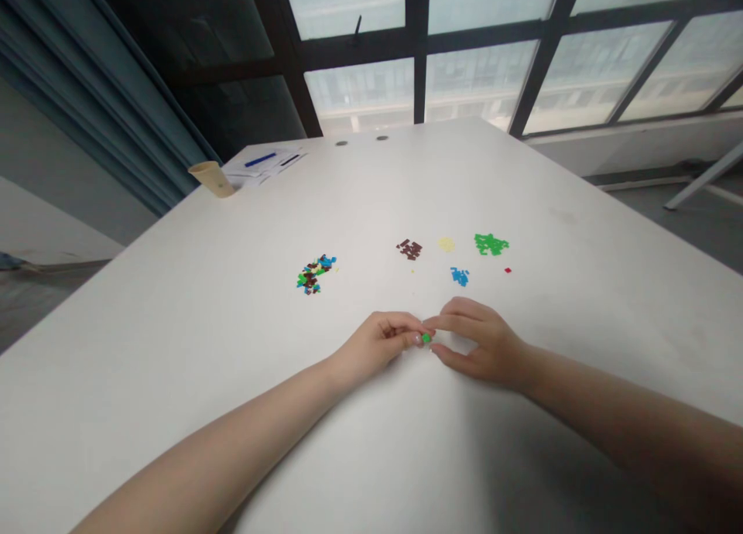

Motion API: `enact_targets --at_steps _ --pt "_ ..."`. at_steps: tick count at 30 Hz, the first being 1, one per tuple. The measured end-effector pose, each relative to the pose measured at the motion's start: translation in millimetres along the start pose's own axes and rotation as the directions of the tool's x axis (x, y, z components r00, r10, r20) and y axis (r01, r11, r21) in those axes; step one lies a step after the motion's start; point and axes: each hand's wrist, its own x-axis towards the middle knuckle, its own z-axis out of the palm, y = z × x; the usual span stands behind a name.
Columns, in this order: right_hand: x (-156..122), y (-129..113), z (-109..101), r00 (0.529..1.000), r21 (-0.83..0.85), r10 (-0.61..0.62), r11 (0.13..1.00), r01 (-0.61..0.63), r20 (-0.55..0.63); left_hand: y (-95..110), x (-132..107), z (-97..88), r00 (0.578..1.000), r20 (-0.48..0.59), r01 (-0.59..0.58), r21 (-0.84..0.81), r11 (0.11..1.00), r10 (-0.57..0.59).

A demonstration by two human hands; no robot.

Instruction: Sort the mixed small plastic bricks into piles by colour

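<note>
The left hand (374, 344) pinches a small green piece (426, 338), lower centre, the right hand (491, 344) half-open and apparently empty beside it; single-colour piles (446, 244) right of centre appear sorted, the multicoloured pile (310, 278) left of centre unsorted.

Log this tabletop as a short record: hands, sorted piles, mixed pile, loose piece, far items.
left hand: left hand pinching a small green piece
right hand: right hand beside it, thumb and fingers apart
single-colour piles: brown pile, yellow pile, green pile, blue pile
mixed pile: multicoloured pile, left of the others
loose piece: red piece, below the green pile
far items: tan cup, papers, blue pen on the papers
surface: white table
</note>
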Motion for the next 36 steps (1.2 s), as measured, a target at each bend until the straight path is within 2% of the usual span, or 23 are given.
enact_targets --at_steps 3,12,20,22,24,25,26,28,30,33,36 --pt "0 1 0 1.000 0.003 -0.013 1.000 0.013 -0.002 1 0 1.0 1.000 0.027 -0.008 0.030 1.000 0.007" --pt "-1 3 1 0.998 -0.006 -0.064 0.998 0.064 -0.030 1 0 0.4 0.999 0.019 0.037 0.046 0.998 -0.038" --pt "2 -1 1 0.999 0.020 0.002 1.000 -0.003 0.050 -1 0 0.5 0.997 0.021 0.076 0.032 0.997 -0.076" --pt "5 5 -5 0.999 -0.002 0.013 1.000 -0.013 0.042 -2 1 0.4 0.997 0.016 0.074 0.018 0.997 -0.074" --pt "9 21 -17 0.995 -0.086 0.097 0.992 -0.098 -0.008 -3 1 0.1 0.997 0.008 0.075 0.015 0.997 -0.076" --pt "9 32 -26 0.982 -0.151 0.180 0.971 -0.186 -0.055 -4 2 -0.1 0.997 0.008 0.079 0.015 0.997 -0.079" --pt "9 46 -36 0.949 -0.224 0.288 0.924 -0.310 -0.125 -4 2 -0.2 0.996 0.012 0.084 0.017 0.996 -0.084" --pt "4 76 -58 0.858 -0.353 0.458 0.782 -0.514 -0.234 -3 2 -0.5 0.995 0.026 0.098 0.035 0.995 -0.099" --pt "-7 103 -78 0.741 -0.428 0.560 0.605 -0.672 -0.372 -2 2 -0.5 0.993 0.038 0.112 0.055 0.992 -0.114" --pt "-22 129 -92 0.697 -0.439 0.611 0.546 -0.714 -0.375 1 1 -0.6 0.991 0.052 0.121 0.062 0.991 -0.124" --pt "-27 135 -90 0.707 -0.467 0.631 0.544 -0.697 -0.319 3 1 -0.5 0.990 0.057 0.123 0.048 0.991 -0.125"
